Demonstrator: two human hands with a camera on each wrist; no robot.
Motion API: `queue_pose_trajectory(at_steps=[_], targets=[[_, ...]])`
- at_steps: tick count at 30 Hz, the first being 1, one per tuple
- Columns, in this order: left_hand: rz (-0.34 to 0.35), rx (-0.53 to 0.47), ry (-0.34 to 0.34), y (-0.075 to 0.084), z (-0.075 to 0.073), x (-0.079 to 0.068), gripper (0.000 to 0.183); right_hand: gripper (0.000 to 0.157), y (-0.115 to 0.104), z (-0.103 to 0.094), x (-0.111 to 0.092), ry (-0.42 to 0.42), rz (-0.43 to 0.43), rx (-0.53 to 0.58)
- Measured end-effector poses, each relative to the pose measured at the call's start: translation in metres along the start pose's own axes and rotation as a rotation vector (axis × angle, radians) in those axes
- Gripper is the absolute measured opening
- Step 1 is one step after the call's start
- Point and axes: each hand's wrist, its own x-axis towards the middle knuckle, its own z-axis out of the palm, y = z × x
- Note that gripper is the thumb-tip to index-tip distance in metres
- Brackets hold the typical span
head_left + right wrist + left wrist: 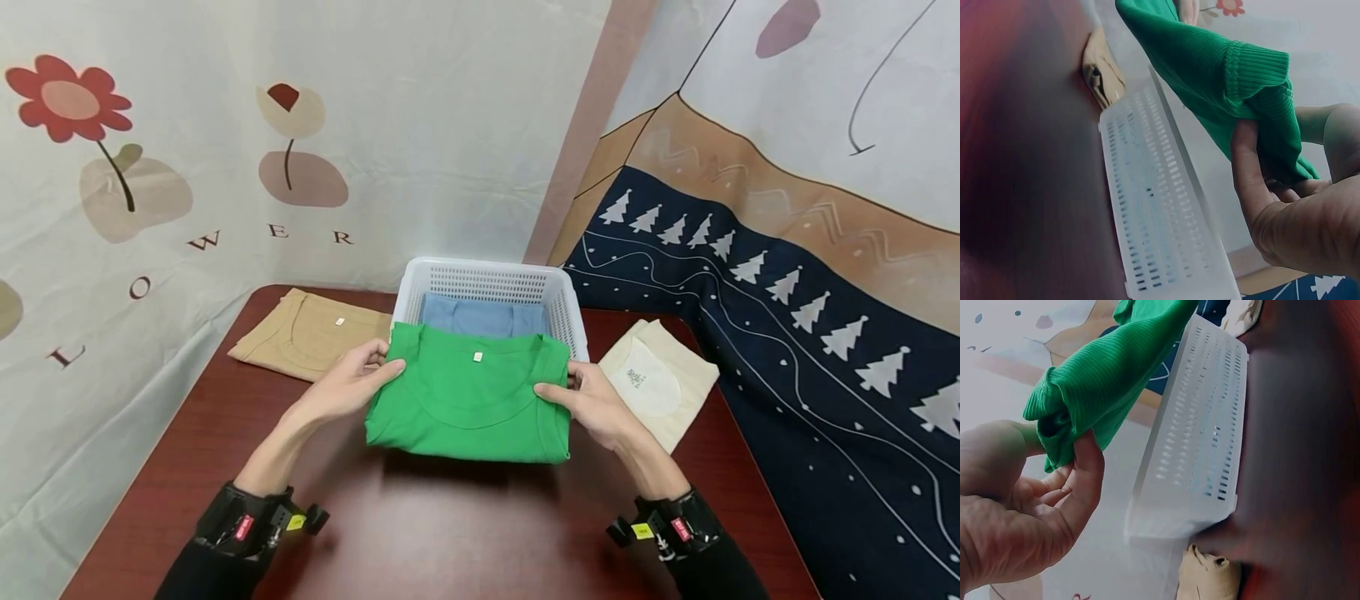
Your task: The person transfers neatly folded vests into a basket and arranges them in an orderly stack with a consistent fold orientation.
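Green shirt (pixel 476 400): folded, raised above the worktop (pixel 465 542), hiding the near side of the white basket (pixel 487 283) in the head view | left grip (pixel 345 385): pinching its left edge | right grip (pixel 602 407): pinching its right edge | blue garment (pixel 483 315): inside basket | tan shirt (pixel 322 329): left of basket | cream garment (pixel 686 379): right of basket

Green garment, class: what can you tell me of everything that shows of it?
The green garment is plain and bright, of soft fabric that looks finely ribbed, folded into a flat bundle. It has a wide rounded neckline and a small white label. The left hand and right hand grip its opposite sides, holding it off the table; in the head view it hides the near part of the white basket.
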Motion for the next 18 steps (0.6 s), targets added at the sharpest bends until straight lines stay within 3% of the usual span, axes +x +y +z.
queue_pose_trajectory(at_steps=[10,18], targets=[[0.005,-0.088,0.002,0.011,-0.001,0.024,0.022,0.044,-0.011,-0.018,0.011,0.055,0.016,-0.044],[-0.046,-0.157,-0.04,0.024,-0.008,0.049,0.023,0.046,-0.025,-0.033,0.025,0.093,0.036,-0.022]])
